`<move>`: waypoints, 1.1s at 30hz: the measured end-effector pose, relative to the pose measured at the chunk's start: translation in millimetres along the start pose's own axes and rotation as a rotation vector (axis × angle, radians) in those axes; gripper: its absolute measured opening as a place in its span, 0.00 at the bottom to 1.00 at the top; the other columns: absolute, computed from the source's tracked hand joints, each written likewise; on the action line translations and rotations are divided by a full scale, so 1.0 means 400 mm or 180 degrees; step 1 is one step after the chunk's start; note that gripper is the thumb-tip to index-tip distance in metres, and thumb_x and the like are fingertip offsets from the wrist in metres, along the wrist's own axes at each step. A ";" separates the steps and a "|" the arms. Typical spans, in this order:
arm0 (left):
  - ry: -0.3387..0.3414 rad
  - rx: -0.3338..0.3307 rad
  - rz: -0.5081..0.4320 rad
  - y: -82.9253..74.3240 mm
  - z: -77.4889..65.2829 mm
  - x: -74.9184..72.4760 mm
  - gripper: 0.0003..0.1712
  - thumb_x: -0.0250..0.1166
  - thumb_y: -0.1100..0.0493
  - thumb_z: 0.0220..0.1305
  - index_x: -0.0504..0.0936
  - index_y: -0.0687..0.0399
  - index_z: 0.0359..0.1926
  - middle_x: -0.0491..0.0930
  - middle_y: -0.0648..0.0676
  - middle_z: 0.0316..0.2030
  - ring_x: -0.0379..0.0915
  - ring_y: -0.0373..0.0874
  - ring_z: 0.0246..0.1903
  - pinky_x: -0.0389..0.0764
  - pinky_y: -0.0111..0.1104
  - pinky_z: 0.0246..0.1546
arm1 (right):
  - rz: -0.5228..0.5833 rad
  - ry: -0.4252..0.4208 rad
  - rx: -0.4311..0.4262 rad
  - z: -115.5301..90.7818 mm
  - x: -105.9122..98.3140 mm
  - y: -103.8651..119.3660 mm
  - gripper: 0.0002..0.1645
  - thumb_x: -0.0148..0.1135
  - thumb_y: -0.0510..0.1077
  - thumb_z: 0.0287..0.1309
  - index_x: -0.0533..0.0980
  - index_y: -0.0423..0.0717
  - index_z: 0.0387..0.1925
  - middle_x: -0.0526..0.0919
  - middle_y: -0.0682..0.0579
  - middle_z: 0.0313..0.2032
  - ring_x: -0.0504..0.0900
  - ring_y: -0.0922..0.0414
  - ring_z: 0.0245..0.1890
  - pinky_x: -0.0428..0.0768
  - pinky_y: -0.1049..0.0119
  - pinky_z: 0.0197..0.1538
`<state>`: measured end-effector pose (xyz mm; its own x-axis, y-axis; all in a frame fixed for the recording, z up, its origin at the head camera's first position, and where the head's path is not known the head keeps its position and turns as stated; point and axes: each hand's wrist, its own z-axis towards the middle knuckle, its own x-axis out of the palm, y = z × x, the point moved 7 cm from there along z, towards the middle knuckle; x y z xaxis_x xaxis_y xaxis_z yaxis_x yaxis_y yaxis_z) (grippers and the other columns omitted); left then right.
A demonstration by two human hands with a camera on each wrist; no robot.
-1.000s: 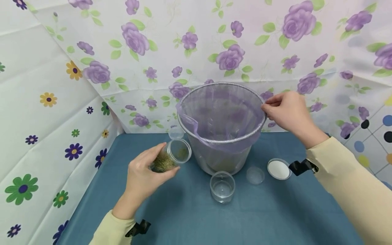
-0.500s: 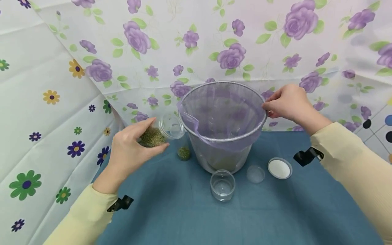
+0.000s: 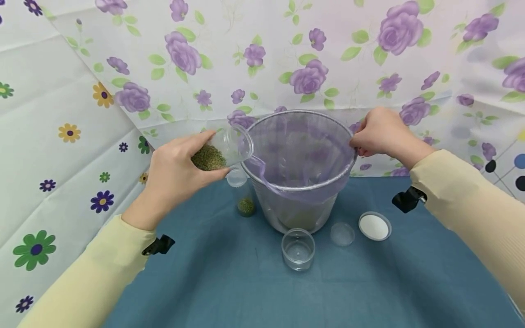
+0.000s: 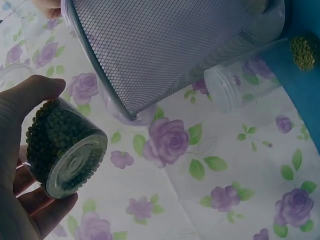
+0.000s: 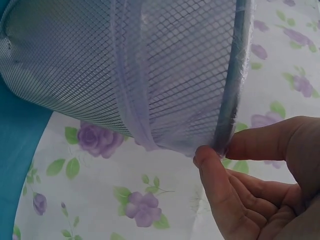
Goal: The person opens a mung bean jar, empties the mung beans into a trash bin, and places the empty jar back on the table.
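My left hand (image 3: 172,171) grips a clear plastic jar (image 3: 234,148) part-filled with green beans (image 3: 208,158). The jar lies tilted, its open mouth at the left rim of a mesh waste bin (image 3: 266,200). In the left wrist view the jar's base (image 4: 77,165) faces the camera, thumb and fingers around its sides. A thin purple bag (image 3: 316,196) lines the bin and folds over its rim. On the bin's right side, my right hand (image 3: 385,132) pinches the rim with the bag; the right wrist view shows thumb and forefinger (image 5: 212,170) on it.
Left of the bin stands a tall clear container (image 3: 243,193) with green beans at its bottom. In front are a clear cup (image 3: 298,250), a translucent disc (image 3: 342,233) and a shallow round dish of something white (image 3: 374,226). Flowered cloth (image 3: 254,54) hangs behind the blue table (image 3: 266,291).
My left hand has moved left, then up and back to the bin's rim with the jar, tipping it further over. My right hand keeps its hold on the rim, its wrist slightly higher.
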<state>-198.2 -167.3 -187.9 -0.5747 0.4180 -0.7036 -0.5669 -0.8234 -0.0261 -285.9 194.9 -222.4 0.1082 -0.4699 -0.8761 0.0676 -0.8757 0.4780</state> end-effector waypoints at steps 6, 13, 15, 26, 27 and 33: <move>0.0153 0.0113 0.0144 0.005 0.044 0.015 0.43 0.74 0.38 0.38 0.76 0.46 0.59 0.83 0.52 0.48 0.82 0.47 0.36 0.78 0.38 0.24 | 0.0035 0.0002 0.0013 0.003 -0.004 0.003 0.14 0.60 0.45 0.47 0.82 0.41 0.15 0.83 0.50 0.14 0.83 0.56 0.17 0.78 0.62 0.22; 0.0297 0.0055 0.0407 0.032 0.074 0.051 0.43 0.73 0.37 0.38 0.77 0.48 0.57 0.83 0.53 0.47 0.82 0.49 0.38 0.75 0.38 0.18 | -0.0017 0.0044 0.0008 0.014 -0.004 0.003 0.12 0.60 0.43 0.45 0.82 0.41 0.15 0.82 0.51 0.13 0.83 0.57 0.17 0.74 0.64 0.19; 0.0372 0.0026 0.0484 0.040 0.078 0.065 0.43 0.73 0.37 0.38 0.76 0.48 0.57 0.83 0.53 0.48 0.82 0.49 0.37 0.74 0.38 0.16 | -0.0012 0.0060 0.0020 0.017 -0.003 0.002 0.11 0.61 0.43 0.44 0.82 0.41 0.15 0.82 0.51 0.13 0.83 0.57 0.16 0.73 0.64 0.19; 0.0563 0.0121 0.0804 0.048 0.086 0.105 0.43 0.74 0.40 0.39 0.75 0.49 0.59 0.81 0.54 0.51 0.79 0.54 0.46 0.77 0.45 0.18 | 0.0064 0.0110 0.0059 0.019 0.000 0.008 0.11 0.61 0.42 0.44 0.82 0.40 0.16 0.82 0.50 0.13 0.83 0.56 0.17 0.76 0.63 0.21; 0.0555 0.0154 0.0809 0.045 0.086 0.107 0.43 0.74 0.41 0.38 0.75 0.49 0.59 0.81 0.53 0.51 0.79 0.54 0.47 0.77 0.45 0.18 | 0.0063 0.0118 0.0062 0.019 0.000 0.007 0.10 0.61 0.41 0.44 0.82 0.40 0.16 0.82 0.50 0.14 0.83 0.56 0.17 0.76 0.63 0.21; 0.0508 0.0289 0.0803 0.037 0.088 0.114 0.43 0.76 0.44 0.37 0.76 0.50 0.58 0.81 0.53 0.50 0.78 0.54 0.46 0.80 0.46 0.23 | 0.0068 0.0129 0.0085 0.020 -0.001 0.005 0.10 0.60 0.41 0.44 0.82 0.39 0.18 0.83 0.50 0.14 0.83 0.56 0.17 0.77 0.63 0.21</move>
<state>-253.5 -146.7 -195.5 -0.6080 0.1332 -0.7827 -0.4728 -0.8527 0.2221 -293.6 192.6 -221.6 0.1494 -0.4840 -0.8622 0.0384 -0.8685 0.4941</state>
